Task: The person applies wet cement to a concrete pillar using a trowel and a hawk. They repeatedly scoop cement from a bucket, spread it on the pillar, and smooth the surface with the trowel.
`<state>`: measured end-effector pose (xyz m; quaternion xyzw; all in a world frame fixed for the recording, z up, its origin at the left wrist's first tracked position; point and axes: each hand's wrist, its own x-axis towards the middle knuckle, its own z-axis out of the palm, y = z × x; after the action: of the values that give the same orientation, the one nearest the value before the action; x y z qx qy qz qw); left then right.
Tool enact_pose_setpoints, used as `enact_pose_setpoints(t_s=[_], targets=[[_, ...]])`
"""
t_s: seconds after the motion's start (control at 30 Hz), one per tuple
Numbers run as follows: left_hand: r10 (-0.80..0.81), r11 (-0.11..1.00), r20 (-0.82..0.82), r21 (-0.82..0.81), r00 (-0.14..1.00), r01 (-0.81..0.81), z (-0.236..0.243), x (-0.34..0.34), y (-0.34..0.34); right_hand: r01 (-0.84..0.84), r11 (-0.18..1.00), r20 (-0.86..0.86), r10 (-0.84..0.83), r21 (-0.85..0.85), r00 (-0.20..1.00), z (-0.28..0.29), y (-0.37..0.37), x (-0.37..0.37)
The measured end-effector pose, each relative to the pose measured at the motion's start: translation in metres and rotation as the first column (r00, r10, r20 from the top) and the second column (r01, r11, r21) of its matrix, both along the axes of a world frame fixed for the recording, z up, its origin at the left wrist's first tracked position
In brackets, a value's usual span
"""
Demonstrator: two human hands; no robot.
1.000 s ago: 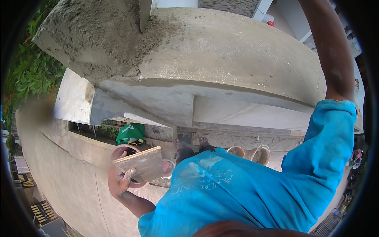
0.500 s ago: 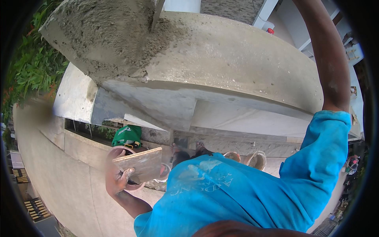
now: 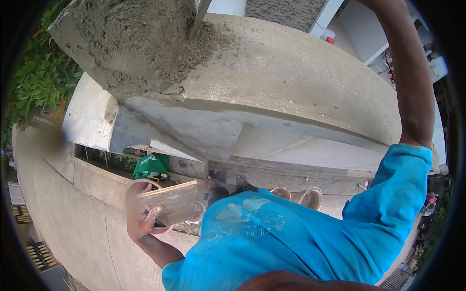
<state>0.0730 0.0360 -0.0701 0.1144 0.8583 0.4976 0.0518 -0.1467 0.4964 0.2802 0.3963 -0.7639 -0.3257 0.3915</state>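
A flat, mortar-stained wooden board (image 3: 175, 203) is gripped at its left side by my left hand (image 3: 148, 222), the thumb lying against the face and the other fingers mostly hidden. It is held low on my left, over a pinkish bucket (image 3: 165, 230). My right arm (image 3: 412, 72) is raised and runs out past the top edge; its hand is out of the picture. Rough wet mortar (image 3: 126, 43) coats the upright block at upper left. Where that block meets the ledge (image 3: 296, 68), more loose mortar is heaped.
A green bag (image 3: 151, 166) lies beyond the board. Two buckets, one of them pale (image 3: 310, 198), stand on the ground past my torso. Leafy plants (image 3: 46, 82) grow at the left. A small red object (image 3: 330, 40) sits behind the ledge.
The whole view has shifted slightly. My left hand still holds the board in nearly the same place, and my right arm stays raised with its elbow a little lower in the picture.
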Motion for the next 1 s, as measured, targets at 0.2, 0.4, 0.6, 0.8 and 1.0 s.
enact_pose_setpoints(t_s=[0.2, 0.4, 0.6, 0.8, 1.0], targets=[[-0.004, 1.000, -0.029, -0.016, 1.000, 0.004, 0.002, 0.001, 0.000, -0.057, 0.998, -0.035, 0.056, -0.021, 0.998, 0.001, 0.000, 0.003], [-0.058, 0.998, -0.090, -0.014, 0.994, 0.057, -0.001, -0.009, -0.004, 0.105, 0.991, 0.132, -0.094, -0.082, 0.987, 0.016, 0.032, 0.036], [-0.051, 0.995, -0.179, -0.094, 0.983, 0.034, 0.015, -0.007, 0.006, 0.743, 0.583, 0.699, -0.379, -0.329, 0.607, -0.001, 0.036, 0.074], [-0.159, 0.987, -0.291, -0.046, 0.943, 0.153, 0.036, -0.028, 0.034, 0.604, 0.677, 0.664, -0.224, -0.421, 0.713, -0.077, 0.072, 0.047], [-0.216, 0.972, -0.183, 0.056, 0.959, 0.230, 0.028, -0.062, 0.037, 0.597, 0.707, 0.610, -0.295, -0.379, 0.736, -0.113, 0.042, 0.007]])
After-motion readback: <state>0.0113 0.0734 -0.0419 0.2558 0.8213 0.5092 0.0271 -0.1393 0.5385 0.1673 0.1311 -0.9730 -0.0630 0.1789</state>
